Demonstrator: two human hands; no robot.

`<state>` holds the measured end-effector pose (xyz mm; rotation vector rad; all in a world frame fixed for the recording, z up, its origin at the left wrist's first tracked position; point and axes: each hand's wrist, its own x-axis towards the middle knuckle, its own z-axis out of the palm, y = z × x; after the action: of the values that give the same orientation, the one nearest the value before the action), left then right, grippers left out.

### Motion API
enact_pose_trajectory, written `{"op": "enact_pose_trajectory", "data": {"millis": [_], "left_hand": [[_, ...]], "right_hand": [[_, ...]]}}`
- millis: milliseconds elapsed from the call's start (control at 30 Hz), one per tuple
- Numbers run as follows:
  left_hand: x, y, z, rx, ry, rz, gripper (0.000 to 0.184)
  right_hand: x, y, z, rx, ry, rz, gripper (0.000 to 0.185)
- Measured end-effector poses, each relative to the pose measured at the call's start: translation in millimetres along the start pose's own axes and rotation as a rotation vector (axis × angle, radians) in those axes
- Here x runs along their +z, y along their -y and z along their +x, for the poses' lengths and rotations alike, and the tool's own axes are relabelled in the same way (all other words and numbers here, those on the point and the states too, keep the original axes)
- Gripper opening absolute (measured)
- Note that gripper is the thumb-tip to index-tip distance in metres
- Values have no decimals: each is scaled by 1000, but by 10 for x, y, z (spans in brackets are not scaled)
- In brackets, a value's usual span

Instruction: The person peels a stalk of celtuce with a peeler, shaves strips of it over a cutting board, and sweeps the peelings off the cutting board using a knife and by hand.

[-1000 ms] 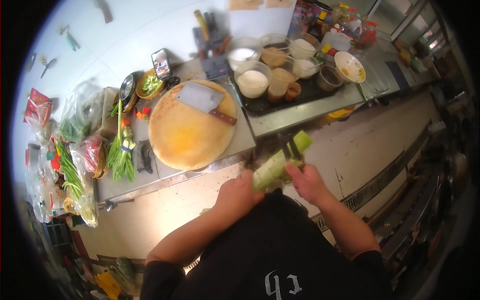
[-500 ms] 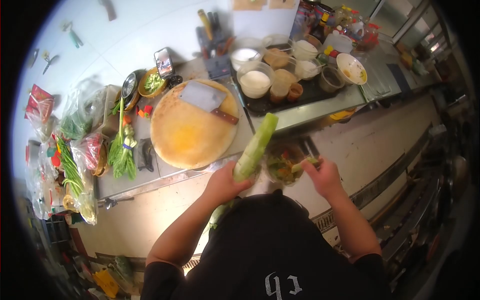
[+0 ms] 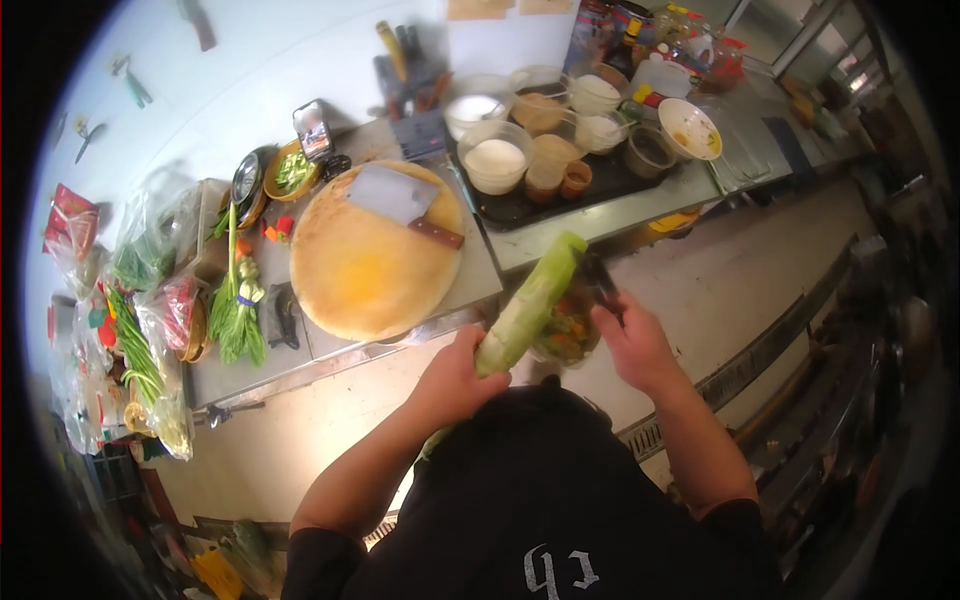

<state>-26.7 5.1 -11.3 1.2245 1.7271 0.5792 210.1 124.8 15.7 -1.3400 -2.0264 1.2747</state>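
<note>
My left hand [image 3: 455,375] is wrapped around the lower part of a thick, pale green celtuce stem [image 3: 527,312], which slants up and away to the right. Dark peeler [image 3: 600,280] in my right hand [image 3: 638,345]: its far end lies against or just beside the stem's upper tip, slightly blurred. Below the stem, partly covered by it, is a waste bin [image 3: 545,357] with green and orange vegetable scraps inside.
On the counter, a round wooden chopping board [image 3: 375,280] carries a cleaver [image 3: 395,195]. Seasoning bowls stand on a black tray [image 3: 520,212] behind. Leafy greens [image 3: 240,320] and bagged vegetables [image 3: 150,250] lie left. A phone [image 3: 312,130] stands at the back.
My right hand has risen from above the bin, where a green strip showed at its fingers, bringing the peeler to the stem's tip. The stem has shifted slightly right and tilted lower.
</note>
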Motion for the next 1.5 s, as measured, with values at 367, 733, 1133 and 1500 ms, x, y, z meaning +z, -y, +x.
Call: {"op": "enact_pose_trajectory", "data": {"millis": [367, 733, 1133, 1500], "left_hand": [[115, -209, -149, 25, -32, 116, 56], [208, -190, -181, 56, -83, 153, 55], [228, -135, -129, 106, -53, 193, 51], [195, 66, 241, -138, -36, 245, 56]], "right_hand": [[124, 54, 86, -13, -141, -35, 66], [105, 29, 105, 86, 1, -105, 62], [139, -48, 42, 57, 205, 29, 46], [296, 105, -187, 2, 294, 28, 46]]}}
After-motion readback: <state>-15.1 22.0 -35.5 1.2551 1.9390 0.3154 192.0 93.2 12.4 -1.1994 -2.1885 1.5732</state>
